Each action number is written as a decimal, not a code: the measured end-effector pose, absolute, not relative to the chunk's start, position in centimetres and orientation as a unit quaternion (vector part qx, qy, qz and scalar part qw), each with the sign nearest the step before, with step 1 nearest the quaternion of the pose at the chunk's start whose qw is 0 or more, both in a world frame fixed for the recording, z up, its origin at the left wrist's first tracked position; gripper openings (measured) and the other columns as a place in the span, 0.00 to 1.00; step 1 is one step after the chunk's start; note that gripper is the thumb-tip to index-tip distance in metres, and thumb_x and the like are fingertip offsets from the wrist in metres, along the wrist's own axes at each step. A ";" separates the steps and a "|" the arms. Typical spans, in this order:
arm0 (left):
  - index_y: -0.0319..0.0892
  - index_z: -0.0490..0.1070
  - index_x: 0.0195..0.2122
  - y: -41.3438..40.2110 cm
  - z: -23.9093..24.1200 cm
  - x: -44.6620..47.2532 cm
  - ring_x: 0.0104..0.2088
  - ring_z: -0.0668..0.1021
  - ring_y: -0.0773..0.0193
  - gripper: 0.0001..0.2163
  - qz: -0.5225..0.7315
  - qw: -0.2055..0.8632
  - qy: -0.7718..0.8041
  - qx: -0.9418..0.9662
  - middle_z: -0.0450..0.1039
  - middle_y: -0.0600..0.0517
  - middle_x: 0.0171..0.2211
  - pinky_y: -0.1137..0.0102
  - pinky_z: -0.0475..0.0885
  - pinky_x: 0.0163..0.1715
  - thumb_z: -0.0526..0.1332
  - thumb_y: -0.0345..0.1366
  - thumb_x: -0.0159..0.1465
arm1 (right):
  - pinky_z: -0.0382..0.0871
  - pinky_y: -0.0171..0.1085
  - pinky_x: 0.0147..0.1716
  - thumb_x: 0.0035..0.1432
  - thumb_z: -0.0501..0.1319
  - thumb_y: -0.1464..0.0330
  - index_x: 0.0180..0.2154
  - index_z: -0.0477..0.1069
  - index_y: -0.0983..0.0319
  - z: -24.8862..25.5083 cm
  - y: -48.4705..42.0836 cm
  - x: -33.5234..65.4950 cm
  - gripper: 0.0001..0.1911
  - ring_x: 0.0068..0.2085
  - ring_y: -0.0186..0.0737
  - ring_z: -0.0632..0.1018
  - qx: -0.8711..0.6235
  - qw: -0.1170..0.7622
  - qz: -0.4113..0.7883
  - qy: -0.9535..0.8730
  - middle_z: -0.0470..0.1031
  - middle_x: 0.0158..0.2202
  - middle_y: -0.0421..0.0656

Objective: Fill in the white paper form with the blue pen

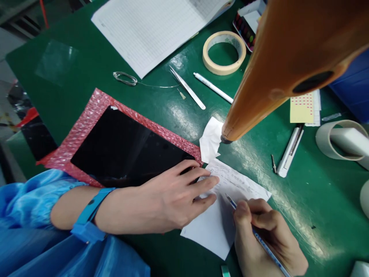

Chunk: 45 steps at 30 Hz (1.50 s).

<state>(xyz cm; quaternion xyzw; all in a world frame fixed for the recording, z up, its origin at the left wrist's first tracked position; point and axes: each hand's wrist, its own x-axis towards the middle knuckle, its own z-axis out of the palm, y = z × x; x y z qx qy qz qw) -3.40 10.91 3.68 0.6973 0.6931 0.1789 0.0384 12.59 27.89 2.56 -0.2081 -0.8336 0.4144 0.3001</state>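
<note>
Right hand [268,234] clenched around a blue pen [259,234], tip touching a small white paper slip [219,223] near the desk's [302,192] front edge. Left hand [170,200] lying flat and released, fingers [204,184] spread over the slip's left part, pinning it down; blue wristband [89,215] on that wrist, blue sleeve [29,204] behind it. Faint handwriting visible along the slip's upper edge, too small to read.

Just left of the slip, under the left palm's edge: a black tablet-like panel [123,150] resting on pink bubble wrap [95,111], toward the desk's left side. A crumpled white wipe [211,138] touching the slip's top corner. Above it, hanging close to the camera, a large orange nozzle-shaped fixture [282,57], blurred.

Toward the far edge: an open lined ledger [152,27], a roll of beige masking tape [224,52], a white pen [213,87], metal tweezers [187,88], a thin wire loop [125,78]. On the right side: a white utility knife [290,152], a sticker sheet with red dots [302,107], a wide white tape roll [341,140] at the right edge. A clear plastic film [56,61] near the far left corner.
</note>
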 end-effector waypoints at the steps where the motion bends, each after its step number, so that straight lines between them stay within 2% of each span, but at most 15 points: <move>1: 0.37 0.78 0.59 10.9 3.7 -3.4 0.59 0.76 0.46 0.16 0.178 0.040 0.693 0.697 0.75 0.39 0.63 0.52 0.72 0.62 0.63 0.30 0.71 | 0.62 0.29 0.21 0.65 0.71 0.81 0.28 0.61 0.57 2.5 28.0 12.6 0.24 0.21 0.25 0.68 -0.209 0.298 0.414 -0.834 0.70 0.25 0.31; 3: 0.37 0.76 0.60 10.8 3.8 -3.4 0.59 0.75 0.45 0.19 0.175 0.042 0.695 0.696 0.75 0.38 0.64 0.52 0.71 0.63 0.64 0.29 0.68 | 0.61 0.29 0.21 0.65 0.72 0.80 0.28 0.61 0.58 2.4 28.2 12.6 0.23 0.21 0.25 0.67 -0.204 0.291 0.415 -0.837 0.71 0.25 0.32; 7: 0.34 0.72 0.65 10.8 3.8 -3.5 0.59 0.73 0.43 0.34 0.158 0.060 0.682 0.712 0.72 0.36 0.65 0.51 0.70 0.64 0.72 0.30 0.55 | 0.61 0.30 0.21 0.68 0.72 0.77 0.27 0.63 0.58 2.6 28.3 12.6 0.23 0.22 0.27 0.69 -0.221 0.266 0.455 -0.821 0.71 0.25 0.34; 9: 0.35 0.71 0.66 10.8 3.7 -3.5 0.60 0.73 0.42 0.38 0.154 0.067 0.679 0.715 0.71 0.36 0.65 0.52 0.70 0.65 0.74 0.29 0.52 | 0.62 0.30 0.21 0.70 0.72 0.75 0.27 0.64 0.58 2.9 28.3 12.6 0.22 0.23 0.28 0.70 -0.237 0.255 0.476 -0.807 0.71 0.25 0.34; 11: 0.37 0.71 0.67 10.9 3.5 -3.5 0.61 0.73 0.43 0.34 0.159 0.063 0.684 0.709 0.71 0.37 0.64 0.53 0.69 0.65 0.73 0.30 0.58 | 0.62 0.31 0.21 0.71 0.72 0.73 0.28 0.65 0.57 3.0 28.3 12.6 0.22 0.23 0.28 0.71 -0.245 0.253 0.486 -0.800 0.71 0.24 0.34; 14: 0.40 0.72 0.67 11.1 3.1 -3.3 0.61 0.74 0.46 0.23 0.171 0.053 0.690 0.701 0.72 0.38 0.63 0.55 0.69 0.65 0.68 0.31 0.70 | 0.63 0.31 0.22 0.72 0.72 0.73 0.29 0.66 0.58 3.1 28.5 12.6 0.21 0.22 0.28 0.71 -0.253 0.259 0.477 -0.801 0.73 0.25 0.33; 16: 0.41 0.73 0.66 11.1 2.8 -3.2 0.60 0.74 0.48 0.20 0.181 0.052 0.691 0.698 0.71 0.38 0.63 0.56 0.70 0.64 0.67 0.31 0.74 | 0.65 0.31 0.23 0.72 0.72 0.72 0.29 0.67 0.58 3.1 28.8 12.6 0.20 0.22 0.28 0.72 -0.251 0.262 0.466 -0.807 0.75 0.26 0.34; 22: 0.44 0.75 0.64 11.1 2.4 -3.0 0.60 0.75 0.50 0.18 0.193 0.040 0.700 0.686 0.71 0.40 0.63 0.58 0.71 0.65 0.69 0.33 0.75 | 0.64 0.31 0.22 0.70 0.73 0.72 0.28 0.67 0.58 2.8 29.4 12.6 0.21 0.22 0.28 0.71 -0.229 0.260 0.432 -0.833 0.74 0.25 0.33; 29: 0.41 0.75 0.64 11.3 2.9 -3.1 0.59 0.76 0.48 0.15 0.206 0.039 0.703 0.680 0.72 0.38 0.61 0.57 0.73 0.62 0.67 0.36 0.78 | 0.63 0.31 0.23 0.71 0.71 0.74 0.28 0.65 0.58 2.5 29.1 12.7 0.22 0.22 0.27 0.70 -0.242 0.270 0.449 -0.817 0.73 0.25 0.33; 36: 0.41 0.74 0.64 11.3 2.9 -3.2 0.58 0.77 0.48 0.19 0.202 0.041 0.697 0.687 0.72 0.37 0.61 0.56 0.74 0.61 0.71 0.38 0.75 | 0.64 0.32 0.19 0.72 0.73 0.64 0.26 0.64 0.57 2.5 28.8 12.5 0.25 0.19 0.31 0.72 -0.265 0.319 0.429 -0.803 0.73 0.22 0.35; 40: 0.41 0.74 0.64 11.3 2.8 -3.3 0.57 0.77 0.47 0.20 0.196 0.042 0.689 0.696 0.73 0.37 0.60 0.56 0.73 0.60 0.73 0.41 0.75 | 0.63 0.30 0.19 0.71 0.72 0.71 0.27 0.65 0.57 2.4 29.1 12.5 0.22 0.20 0.28 0.72 -0.230 0.306 0.435 -0.815 0.74 0.24 0.33; 45: 0.41 0.72 0.67 11.1 2.7 -3.2 0.59 0.76 0.48 0.19 0.180 0.036 0.689 0.702 0.73 0.39 0.62 0.55 0.72 0.59 0.67 0.40 0.79 | 0.62 0.31 0.18 0.69 0.72 0.76 0.29 0.65 0.57 3.3 28.7 12.3 0.21 0.19 0.27 0.71 -0.190 0.311 0.385 -0.848 0.75 0.25 0.32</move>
